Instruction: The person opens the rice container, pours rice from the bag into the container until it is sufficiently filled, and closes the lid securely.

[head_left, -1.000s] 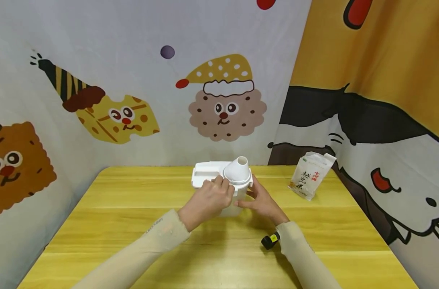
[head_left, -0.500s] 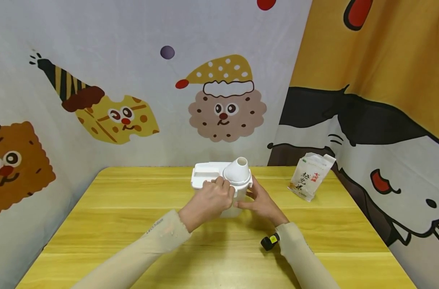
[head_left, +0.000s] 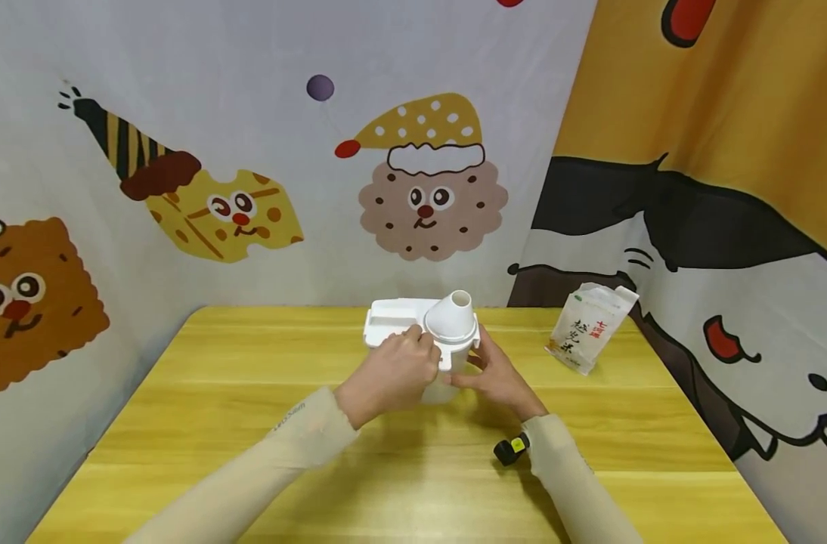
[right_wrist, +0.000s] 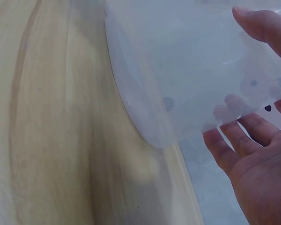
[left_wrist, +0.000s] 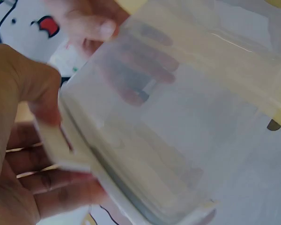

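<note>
A translucent storage container (head_left: 441, 391) stands upright on the table, its white lid (head_left: 394, 313) on top. A white cone-shaped cap (head_left: 450, 317) rises from the lid's right side. My left hand (head_left: 393, 375) pinches a white latch (left_wrist: 65, 149) at the lid's front edge between thumb and fingers, as the left wrist view shows. Around the container's right side my right hand (head_left: 497, 379) holds the wall, thumb in front and fingers behind. The right wrist view shows those fingertips (right_wrist: 220, 140) against the clear wall.
At the back right of the wooden table (head_left: 250, 423) a white paper bag (head_left: 590, 326) with printed characters leans backward. A small black and yellow device (head_left: 511, 449) is at the right wrist. Cartoon-printed curtains (head_left: 250, 75) hang close behind the table and along its sides.
The head view has tilted slightly, so the scene sits a little higher and further right. Both hands keep their places on the container and lid.
</note>
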A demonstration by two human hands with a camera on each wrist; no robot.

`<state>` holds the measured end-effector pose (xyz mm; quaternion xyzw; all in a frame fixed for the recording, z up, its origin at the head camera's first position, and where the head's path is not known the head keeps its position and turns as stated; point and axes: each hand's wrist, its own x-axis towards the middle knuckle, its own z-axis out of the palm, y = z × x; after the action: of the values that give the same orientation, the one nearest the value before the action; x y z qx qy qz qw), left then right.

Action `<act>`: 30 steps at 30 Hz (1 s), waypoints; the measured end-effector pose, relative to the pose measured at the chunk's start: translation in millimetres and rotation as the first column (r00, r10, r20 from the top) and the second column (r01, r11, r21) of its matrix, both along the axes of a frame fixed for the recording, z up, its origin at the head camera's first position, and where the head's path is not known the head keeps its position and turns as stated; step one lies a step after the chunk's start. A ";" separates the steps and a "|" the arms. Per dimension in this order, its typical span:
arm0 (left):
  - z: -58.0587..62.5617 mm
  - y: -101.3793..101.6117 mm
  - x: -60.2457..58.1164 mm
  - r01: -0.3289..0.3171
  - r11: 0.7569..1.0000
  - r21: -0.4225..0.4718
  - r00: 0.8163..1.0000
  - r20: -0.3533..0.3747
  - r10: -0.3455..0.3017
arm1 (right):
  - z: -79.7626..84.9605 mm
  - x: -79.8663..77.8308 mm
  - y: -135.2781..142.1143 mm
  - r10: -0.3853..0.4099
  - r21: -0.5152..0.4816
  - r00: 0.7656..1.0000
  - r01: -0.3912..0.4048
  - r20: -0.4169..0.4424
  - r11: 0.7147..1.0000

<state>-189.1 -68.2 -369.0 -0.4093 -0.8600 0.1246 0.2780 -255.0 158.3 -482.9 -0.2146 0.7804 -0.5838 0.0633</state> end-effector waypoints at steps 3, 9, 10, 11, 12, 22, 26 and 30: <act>4.5 -3.3 -2.6 -0.002 0.998 0.058 0.999 0.050 -0.001 | 1.8 -1.3 2.9 -0.012 -0.007 1.000 0.012 -0.003 1.000; 8.1 -14.4 -8.3 0.001 0.984 0.179 0.992 0.121 -0.023 | 4.7 -4.8 3.0 0.003 -0.018 1.000 -0.004 -0.031 1.000; 8.2 -16.5 -9.4 0.006 0.980 0.197 0.991 0.130 -0.032 | 4.8 -5.3 2.7 0.005 -0.018 0.999 -0.005 -0.033 1.000; 8.2 -18.5 -10.5 0.011 0.976 0.216 0.990 0.137 -0.041 | 4.7 -5.7 2.5 0.006 -0.019 0.999 -0.007 -0.032 1.000; 8.1 -20.3 -11.5 0.017 0.972 0.236 0.988 0.144 -0.053 | 4.4 -5.9 2.3 0.007 -0.021 1.000 -0.008 -0.030 1.000; 3.5 -31.0 -13.6 0.022 0.917 0.397 0.971 0.211 -0.114 | 0.5 -5.6 1.1 0.009 -0.018 1.000 -0.009 -0.020 1.000; 0.4 -33.7 -14.1 0.026 0.883 0.469 0.958 0.241 -0.156 | 0.2 -3.5 0.5 0.006 -0.006 1.000 -0.006 -0.011 1.000; -5.3 -39.0 -15.2 0.040 0.828 0.560 0.946 0.246 -0.212 | -0.3 -1.9 0.1 -0.003 0.016 1.000 0.004 -0.006 1.000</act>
<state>-204.3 -107.2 -374.3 -0.3831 -0.8620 -0.2083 0.2583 -256.9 158.5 -483.2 -0.2144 0.7856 -0.5771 0.0617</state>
